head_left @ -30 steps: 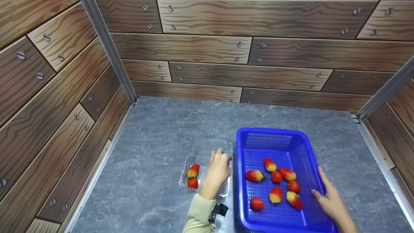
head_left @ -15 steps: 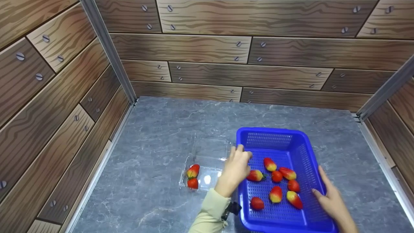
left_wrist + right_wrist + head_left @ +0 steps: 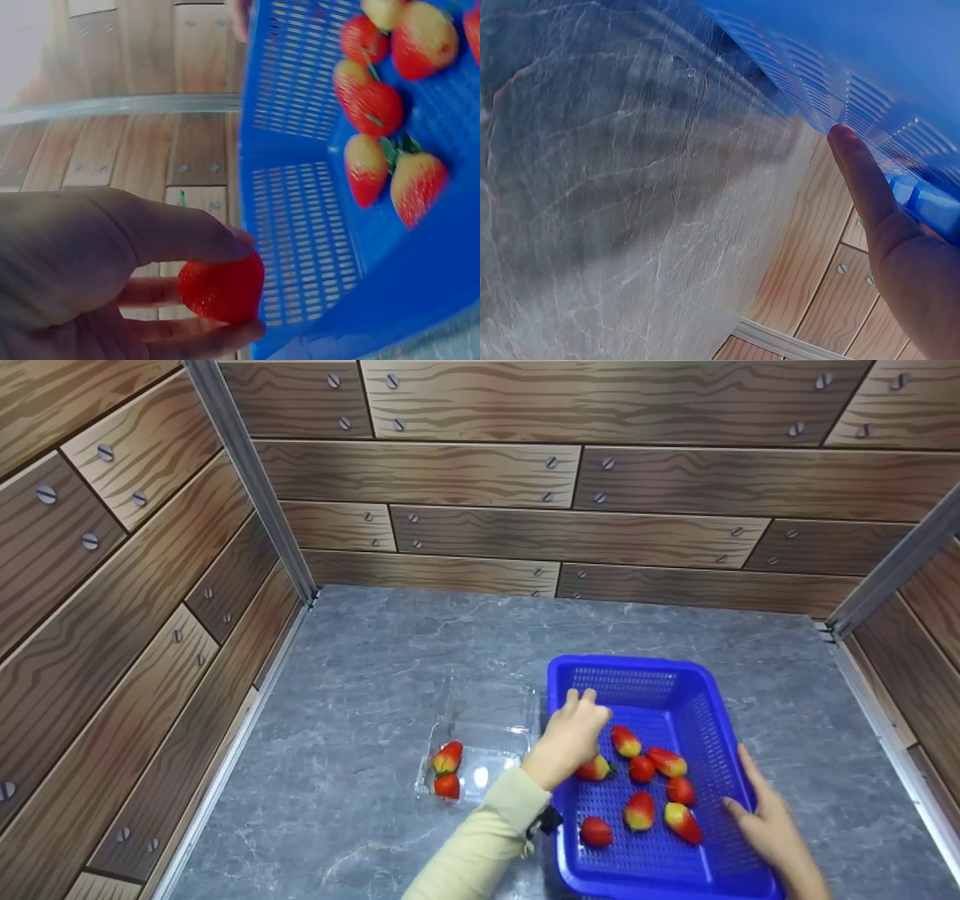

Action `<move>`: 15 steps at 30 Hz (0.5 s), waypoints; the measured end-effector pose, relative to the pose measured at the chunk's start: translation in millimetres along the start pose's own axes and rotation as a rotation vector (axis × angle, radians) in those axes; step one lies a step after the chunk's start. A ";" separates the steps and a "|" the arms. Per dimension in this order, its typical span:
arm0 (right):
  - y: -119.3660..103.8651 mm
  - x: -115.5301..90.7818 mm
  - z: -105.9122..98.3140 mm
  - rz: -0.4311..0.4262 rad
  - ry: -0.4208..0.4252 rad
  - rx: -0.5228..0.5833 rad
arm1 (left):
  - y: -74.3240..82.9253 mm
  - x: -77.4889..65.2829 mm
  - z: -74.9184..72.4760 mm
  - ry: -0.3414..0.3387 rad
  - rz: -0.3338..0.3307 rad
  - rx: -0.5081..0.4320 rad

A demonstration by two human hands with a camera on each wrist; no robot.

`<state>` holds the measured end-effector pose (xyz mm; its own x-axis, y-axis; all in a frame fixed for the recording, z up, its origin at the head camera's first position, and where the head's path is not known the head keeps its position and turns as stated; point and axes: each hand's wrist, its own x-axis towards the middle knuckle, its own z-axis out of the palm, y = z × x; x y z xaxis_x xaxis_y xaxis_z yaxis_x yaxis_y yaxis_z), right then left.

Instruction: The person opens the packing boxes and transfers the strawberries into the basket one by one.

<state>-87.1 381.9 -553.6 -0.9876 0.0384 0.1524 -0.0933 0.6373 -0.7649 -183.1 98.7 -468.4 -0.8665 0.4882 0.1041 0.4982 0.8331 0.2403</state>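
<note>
My left hand (image 3: 570, 737) is over the left side of the blue plastic basket (image 3: 716, 720). In the left wrist view it pinches a red strawberry (image 3: 223, 289) between thumb and fingers; the head view hides this strawberry behind the hand. Several red and yellow strawberries (image 3: 639, 812) lie scattered on the basket's floor, one of them partly covered by the left hand. At the basket's right rim, my right hand (image 3: 772, 829) holds the side wall, thumb on the inner side and fingers outside.
A clear plastic clamshell box (image 3: 491, 701) lies open left of the basket, with two strawberries (image 3: 448, 757) in its near left corner. The grey marbled tabletop (image 3: 360, 697) is bounded by wood-patterned walls (image 3: 480, 472) at the back and sides.
My left hand has moved right, from over the clear box to over the basket, carrying the strawberry. The right hand and the basket have stayed put.
</note>
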 end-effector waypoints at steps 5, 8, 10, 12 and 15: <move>-0.4 -0.1 -1.4 -0.006 -0.013 0.027 | -3.5 16.3 6.9 -0.040 0.081 0.044; 1.0 -0.7 -1.6 -0.012 -0.010 0.033 | -4.9 24.6 13.8 -0.062 0.155 0.113; 1.7 -0.9 -1.4 -0.017 0.001 0.036 | -5.4 30.0 18.5 -0.076 0.190 0.157; 2.3 -1.0 -1.0 -0.021 0.008 0.039 | -5.8 34.6 22.2 -0.094 0.205 0.190; 3.3 -1.9 -0.7 -0.024 0.006 0.040 | -6.7 40.1 27.6 -0.130 0.194 0.207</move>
<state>-85.4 384.4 -556.0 -0.9842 0.0285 0.1749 -0.1219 0.6071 -0.7852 -220.3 119.8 -492.5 -0.7502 0.6612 0.0014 0.6610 0.7500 0.0245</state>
